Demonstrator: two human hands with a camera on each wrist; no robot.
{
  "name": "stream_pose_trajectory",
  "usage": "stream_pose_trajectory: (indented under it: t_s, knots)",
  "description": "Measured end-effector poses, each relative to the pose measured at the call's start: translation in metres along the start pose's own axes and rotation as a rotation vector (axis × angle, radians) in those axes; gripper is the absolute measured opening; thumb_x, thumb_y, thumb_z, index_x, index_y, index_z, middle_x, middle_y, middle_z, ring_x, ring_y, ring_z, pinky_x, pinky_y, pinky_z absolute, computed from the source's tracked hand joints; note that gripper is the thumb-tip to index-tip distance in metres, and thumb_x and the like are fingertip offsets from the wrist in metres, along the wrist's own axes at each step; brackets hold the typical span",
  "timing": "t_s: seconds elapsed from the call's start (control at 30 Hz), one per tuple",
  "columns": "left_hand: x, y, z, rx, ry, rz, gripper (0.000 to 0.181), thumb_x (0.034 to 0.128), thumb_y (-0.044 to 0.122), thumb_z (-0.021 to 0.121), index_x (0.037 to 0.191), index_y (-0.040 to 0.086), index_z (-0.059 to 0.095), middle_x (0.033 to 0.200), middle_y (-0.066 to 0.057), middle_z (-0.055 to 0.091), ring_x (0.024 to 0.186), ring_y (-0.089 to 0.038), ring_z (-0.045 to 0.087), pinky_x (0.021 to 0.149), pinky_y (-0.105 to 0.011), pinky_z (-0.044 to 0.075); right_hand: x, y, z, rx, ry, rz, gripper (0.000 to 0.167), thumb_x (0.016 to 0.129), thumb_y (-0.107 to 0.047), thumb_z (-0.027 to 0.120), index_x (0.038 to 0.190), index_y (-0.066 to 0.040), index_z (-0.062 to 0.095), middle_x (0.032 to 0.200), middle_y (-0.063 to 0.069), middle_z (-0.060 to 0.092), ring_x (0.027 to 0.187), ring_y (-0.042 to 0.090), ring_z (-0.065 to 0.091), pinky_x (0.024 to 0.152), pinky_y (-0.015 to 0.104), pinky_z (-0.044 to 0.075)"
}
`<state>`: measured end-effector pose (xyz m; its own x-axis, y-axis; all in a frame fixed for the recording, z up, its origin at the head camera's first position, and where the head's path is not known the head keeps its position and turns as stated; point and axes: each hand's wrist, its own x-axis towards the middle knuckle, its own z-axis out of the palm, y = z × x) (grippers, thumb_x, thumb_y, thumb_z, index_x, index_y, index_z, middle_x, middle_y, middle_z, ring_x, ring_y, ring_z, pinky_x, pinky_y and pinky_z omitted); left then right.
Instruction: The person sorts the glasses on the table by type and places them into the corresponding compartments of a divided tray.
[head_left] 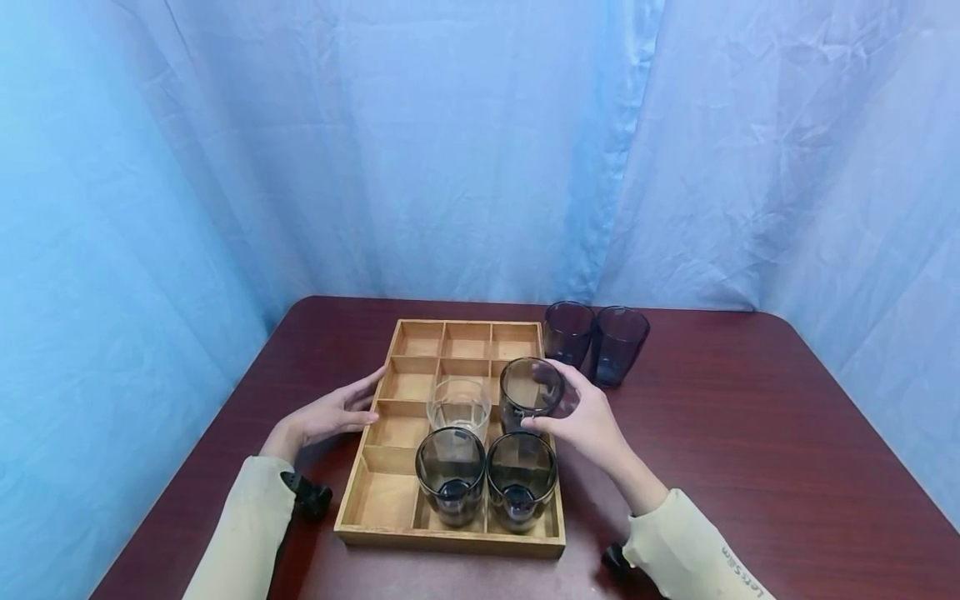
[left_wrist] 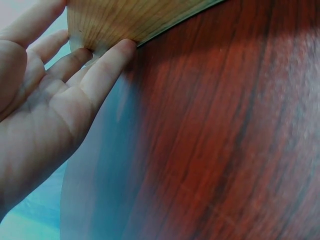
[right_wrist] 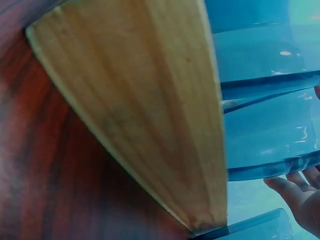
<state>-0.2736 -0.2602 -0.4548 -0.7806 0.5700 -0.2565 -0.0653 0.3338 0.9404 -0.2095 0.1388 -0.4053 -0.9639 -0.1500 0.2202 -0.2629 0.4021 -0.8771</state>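
Note:
A wooden compartment tray (head_left: 378,500) lies on the table. My left hand (head_left: 330,412) rests its outstretched fingers against the tray's left side; in the left wrist view, its fingertips (left_wrist: 129,46) touch the wood. On the right, my right hand (head_left: 588,421) curls thumb and fingers round a smoky dark glass (head_left: 531,392) standing upright in the right column. A clear glass (head_left: 459,404) stands left of it. Two more dark glasses, one at left (head_left: 452,475) and one at right (head_left: 522,483), occupy the front row. The right wrist view shows the hand (right_wrist: 305,200) beside the held glass (right_wrist: 272,132).
Just beyond the tray's back right side stand two dark glasses, the nearer-to-tray one (head_left: 567,333) touching or nearly touching the other (head_left: 621,343). The dark red table (head_left: 750,433) reaches back to a pale blue curtain (head_left: 480,167).

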Motion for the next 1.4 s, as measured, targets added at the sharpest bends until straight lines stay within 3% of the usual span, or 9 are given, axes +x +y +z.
stream_pose_trajectory:
  t_s: [0.13, 0.3, 0.37, 0.6, 0.7, 0.87, 1.1, 1.23, 1.4]
  knots:
    - [0.0, 0.001, 0.001, -0.008, 0.001, -0.003, 0.086, 0.0974, 0.014, 0.058, 0.157, 0.03, -0.002, 0.164, -0.017, -0.006, 0.149, -0.043, 0.005, 0.111, -0.055, 0.034, -0.002, 0.004, 0.003, -0.042, -0.015, 0.011, 0.086, 0.071, -0.026, 0.087, 0.144, -0.013, 0.045, 0.14, 0.008, 0.055, 0.111, 0.025, 0.059, 0.084, 0.031, 0.05]
    - [0.0, 0.002, 0.001, -0.011, -0.002, -0.003, 0.086, 0.0977, 0.013, 0.057, 0.157, 0.03, -0.002, 0.164, -0.017, -0.006, 0.149, -0.043, 0.005, 0.111, -0.055, 0.034, -0.002, 0.01, 0.006, -0.068, -0.008, -0.001, 0.086, 0.07, -0.026, 0.087, 0.144, -0.012, 0.046, 0.135, 0.008, 0.058, 0.085, 0.02, 0.051, 0.072, 0.026, 0.044]
    - [0.0, 0.002, 0.001, -0.011, -0.003, -0.002, 0.086, 0.0978, 0.013, 0.057, 0.157, 0.03, -0.003, 0.164, -0.017, -0.006, 0.149, -0.043, 0.005, 0.111, -0.055, 0.034, -0.001, 0.013, 0.006, -0.066, -0.005, -0.015, 0.085, 0.07, -0.023, 0.088, 0.143, -0.011, 0.046, 0.131, 0.008, 0.061, 0.083, 0.018, 0.05, 0.071, 0.023, 0.043]
    - [0.0, 0.002, 0.002, -0.012, 0.001, -0.006, 0.087, 0.0972, 0.014, 0.058, 0.157, 0.029, -0.003, 0.164, -0.017, -0.007, 0.149, -0.042, 0.003, 0.111, -0.055, 0.034, -0.001, 0.018, 0.008, -0.064, 0.002, -0.058, 0.08, 0.07, -0.01, 0.085, 0.14, -0.003, 0.047, 0.128, 0.012, 0.063, 0.117, 0.024, 0.058, 0.088, 0.027, 0.05]
    - [0.0, 0.002, 0.002, -0.011, 0.007, -0.008, 0.087, 0.0968, 0.015, 0.059, 0.157, 0.03, -0.002, 0.164, -0.017, -0.006, 0.149, -0.042, 0.004, 0.111, -0.055, 0.034, -0.001, 0.019, 0.009, -0.063, -0.004, -0.06, 0.079, 0.071, -0.009, 0.084, 0.14, -0.004, 0.046, 0.13, 0.013, 0.062, 0.12, 0.025, 0.057, 0.09, 0.03, 0.051]
    - [0.0, 0.001, 0.001, -0.022, 0.008, -0.023, 0.086, 0.0974, 0.014, 0.058, 0.157, 0.031, -0.002, 0.164, -0.016, -0.007, 0.15, -0.042, 0.005, 0.112, -0.054, 0.033, 0.0, 0.022, 0.009, 0.052, -0.076, -0.086, 0.079, 0.071, 0.0, 0.082, 0.139, -0.003, 0.044, 0.133, 0.018, 0.058, 0.124, 0.03, 0.055, 0.093, 0.018, 0.049]
    - [-0.001, 0.002, 0.002, -0.028, 0.009, -0.026, 0.085, 0.0979, 0.014, 0.057, 0.157, 0.03, -0.003, 0.164, -0.016, -0.007, 0.15, -0.041, 0.005, 0.113, -0.055, 0.032, 0.004, 0.022, -0.004, 0.072, -0.206, -0.118, 0.089, 0.073, -0.001, 0.082, 0.147, -0.005, 0.033, 0.146, 0.02, 0.044, 0.137, 0.033, 0.041, 0.109, 0.049, 0.039]
    - [-0.002, 0.003, 0.002, -0.027, 0.012, -0.031, 0.085, 0.0979, 0.014, 0.057, 0.157, 0.03, -0.003, 0.164, -0.017, -0.006, 0.15, -0.041, 0.004, 0.113, -0.055, 0.031, 0.007, 0.024, -0.017, 0.077, -0.226, -0.132, 0.096, 0.071, -0.004, 0.084, 0.149, -0.002, 0.03, 0.15, 0.021, 0.037, 0.142, 0.033, 0.033, 0.115, 0.048, 0.029]
    - [-0.002, 0.003, 0.003, -0.03, 0.015, -0.03, 0.085, 0.0981, 0.014, 0.056, 0.157, 0.03, -0.002, 0.164, -0.016, -0.006, 0.15, -0.041, 0.004, 0.113, -0.056, 0.03, 0.012, 0.028, -0.031, 0.06, -0.209, -0.128, 0.095, 0.072, -0.006, 0.084, 0.149, -0.002, 0.03, 0.151, 0.021, 0.034, 0.143, 0.033, 0.03, 0.116, 0.049, 0.027]
